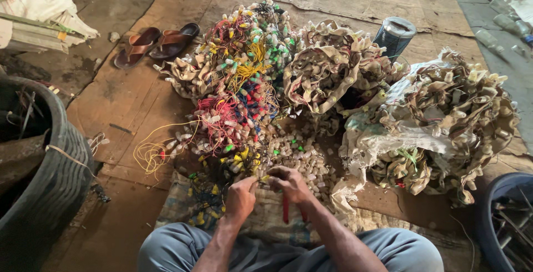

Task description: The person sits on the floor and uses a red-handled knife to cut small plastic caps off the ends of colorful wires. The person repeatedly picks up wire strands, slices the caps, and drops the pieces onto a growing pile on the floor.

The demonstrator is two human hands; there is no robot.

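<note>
1. Seen from above, a seated person's two bare hands meet just over the knees, close together above a woven mat (266, 216).
2. Left hand (241, 197): curled, fingers pinching a small yellow-wired piece (259, 179) at its tip; the right hand touches the same spot.
3. Right hand (290, 183): closed around a red-handled tool (286, 208), whose handles hang down below the palm toward the person.
4. Just beyond the hands lies a heap of small pale caps (302, 152), loose on the ground.
5. Further ahead and to the left of the hands, a tangle of red, yellow and green wires (239, 83) with small bulbs attached spreads out; a loose yellow loop (150, 152) trails to its left.
6. Ahead and to the right, bundles of tan strips (444, 116) are piled on a torn sack.
7. Far ahead on the left, a pair of brown sandals (155, 44) sits on cardboard.
8. Well left of the hands stands a black tub (55, 183); to the right, a blue tub's rim (491, 194) shows.
9. Beyond the strips stands a dark can (395, 36).
</note>
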